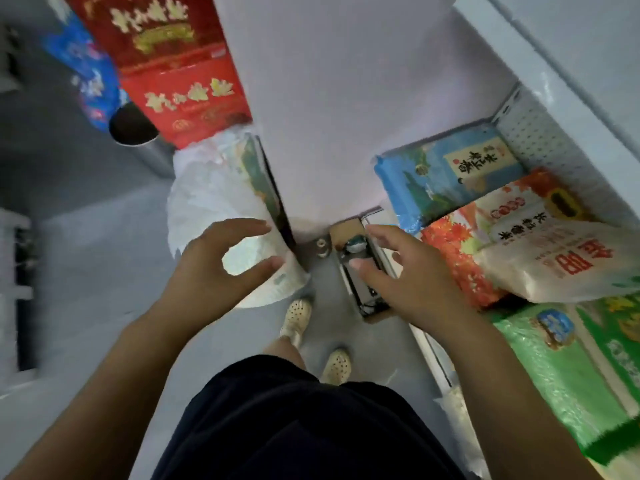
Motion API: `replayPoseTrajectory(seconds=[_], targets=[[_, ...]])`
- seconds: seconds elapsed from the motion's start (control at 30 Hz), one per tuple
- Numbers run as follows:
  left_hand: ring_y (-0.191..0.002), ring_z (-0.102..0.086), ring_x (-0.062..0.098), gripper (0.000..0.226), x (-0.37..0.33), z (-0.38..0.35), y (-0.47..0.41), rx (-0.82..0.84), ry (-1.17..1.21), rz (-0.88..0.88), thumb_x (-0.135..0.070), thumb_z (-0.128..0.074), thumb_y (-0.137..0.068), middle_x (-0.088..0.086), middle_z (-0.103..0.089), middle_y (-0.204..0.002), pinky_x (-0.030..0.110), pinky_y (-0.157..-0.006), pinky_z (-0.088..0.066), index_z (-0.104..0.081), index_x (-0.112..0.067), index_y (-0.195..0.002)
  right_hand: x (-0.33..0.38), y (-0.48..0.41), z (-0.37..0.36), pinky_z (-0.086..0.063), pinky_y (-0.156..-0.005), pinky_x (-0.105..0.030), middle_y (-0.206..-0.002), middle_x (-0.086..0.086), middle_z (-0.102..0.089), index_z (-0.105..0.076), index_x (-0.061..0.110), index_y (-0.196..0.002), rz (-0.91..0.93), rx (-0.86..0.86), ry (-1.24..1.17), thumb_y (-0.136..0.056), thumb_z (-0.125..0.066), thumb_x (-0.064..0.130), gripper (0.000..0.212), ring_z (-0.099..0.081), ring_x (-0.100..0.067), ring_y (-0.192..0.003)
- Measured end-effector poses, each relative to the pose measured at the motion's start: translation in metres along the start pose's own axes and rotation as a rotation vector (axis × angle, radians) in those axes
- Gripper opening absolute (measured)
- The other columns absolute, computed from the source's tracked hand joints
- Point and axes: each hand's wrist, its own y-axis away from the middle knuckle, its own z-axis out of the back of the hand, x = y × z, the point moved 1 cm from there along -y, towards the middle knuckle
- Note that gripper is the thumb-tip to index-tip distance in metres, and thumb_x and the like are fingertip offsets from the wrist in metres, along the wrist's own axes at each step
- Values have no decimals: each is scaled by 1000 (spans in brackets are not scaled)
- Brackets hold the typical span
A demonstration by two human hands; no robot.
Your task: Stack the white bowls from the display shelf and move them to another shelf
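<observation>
Left hand (211, 271), right hand (408, 277): fingers (239, 226) spread, empty, near Chinese-lettered rice bags (554, 261).

Your head camera is looking steeply down (wide-angle, so edges are bending) past your left hand (221, 268) and right hand (398, 275) to the floor (86, 271). It is sitting close above both.

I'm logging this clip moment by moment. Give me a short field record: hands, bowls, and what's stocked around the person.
left hand: fingers loosely curved, holds nothing
right hand: fingers spread, holds nothing
white bowls: none in view
shelf: on the person's right, stocked
on it: blue rice bag, white rice bag, green rice bag
upper left: red gift boxes
</observation>
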Motion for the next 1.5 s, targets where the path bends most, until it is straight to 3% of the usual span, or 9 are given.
replayPoseTrajectory(seconds=[0.13,0.2,0.33,0.43,0.57,0.77,0.97,1.17,1.5], targets=[[-121,-49,-20,47,35,36,56,-139,25,181,-56,-75,-80,-30,-62,-130,-3,-96,-32,-67,-41,-124,43,-19,-47,-36,-88,2,-107,36,-56,-60,34,-133,138,151,48,-89,-76,37,46,-53,17,-105],[-114,-43,-32,46,52,49,80,-214,45,260,-54,-76,-82,-28,-61,-131,15,-95,-47,-67,-41,-125,65,-23,-68,-33,-84,5,-119,29,-56,-56,32,-140,194,214,81,-90,-75,41,53,-52,12,-113],[-108,-38,-37,54,90,81,117,-343,70,373,-63,-71,-81,-33,-58,-129,50,-85,-61,-65,-40,-129,112,-25,-117,-42,-106,-21,-142,18,-55,-52,35,-145,272,321,110,-89,-72,48,61,-50,0,-131],[-109,-41,-34,57,129,117,149,-438,66,385,-62,-71,-80,-30,-59,-127,20,-105,-47,-65,-36,-130,152,-24,-171,-42,-112,-32,-142,18,-56,-52,37,-143,341,392,160,-89,-72,49,59,-50,-2,-132],[-108,-42,-34,53,187,180,213,-521,53,469,-57,-73,-82,-27,-61,-129,-10,-86,-27,-65,-34,-130,217,-18,-267,-41,-111,-28,-140,19,-57,-53,36,-142,444,465,204,-88,-73,51,60,-50,2,-127],[-118,-43,-12,51,276,284,326,-705,25,654,-55,-72,-86,-26,-59,-133,8,-95,-31,-64,-37,-132,322,19,-427,-41,-106,-19,-137,21,-58,-56,34,-141,603,658,154,-89,-74,45,56,-52,7,-126],[-110,-41,-17,47,338,347,407,-897,37,772,-53,-72,-88,-34,-57,-119,16,-94,-34,-65,-35,-130,404,56,-550,-45,-112,-30,-134,17,-62,-58,33,-139,723,799,117,-86,-76,46,57,-55,6,-126],[-117,-43,-10,53,383,378,455,-1022,59,863,-54,-75,-84,-24,-58,-130,2,-91,-27,-63,-38,-132,463,78,-632,-45,-113,-32,-136,17,-61,-58,31,-140,796,957,216,-86,-77,43,59,-55,6,-125],[-119,-42,-10,50,473,495,491,-1328,94,948,-52,-75,-84,-27,-58,-129,23,-100,-35,-63,-38,-131,607,96,-797,-47,-110,-31,-138,17,-60,-56,29,-142,1020,1177,232,-90,-76,36,56,-57,4,-122]])
